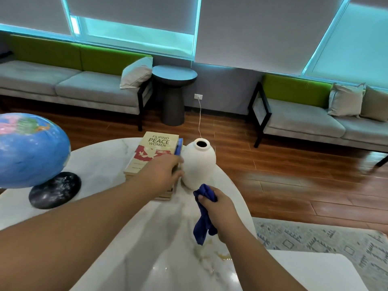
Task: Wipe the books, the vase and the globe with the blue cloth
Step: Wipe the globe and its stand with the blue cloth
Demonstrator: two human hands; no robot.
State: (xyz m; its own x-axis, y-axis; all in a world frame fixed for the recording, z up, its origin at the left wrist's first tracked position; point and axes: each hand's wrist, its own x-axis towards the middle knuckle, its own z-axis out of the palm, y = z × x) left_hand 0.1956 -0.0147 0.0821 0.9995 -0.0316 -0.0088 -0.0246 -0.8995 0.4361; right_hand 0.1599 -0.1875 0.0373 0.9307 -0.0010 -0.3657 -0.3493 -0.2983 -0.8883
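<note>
On table: left hand flat on books; right hand fisted around blue cloth

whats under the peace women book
More books, stacked on the white table; only their edges show. The left hand covers the near corner, so their covers and number stay hidden.

The left hand was motion-blurred at its fingers, so whether they touched the books or the vase could not be told. It hid the stack's near right corner. The globe was cut off by the left edge. The lower books' titles were hidden.
</note>
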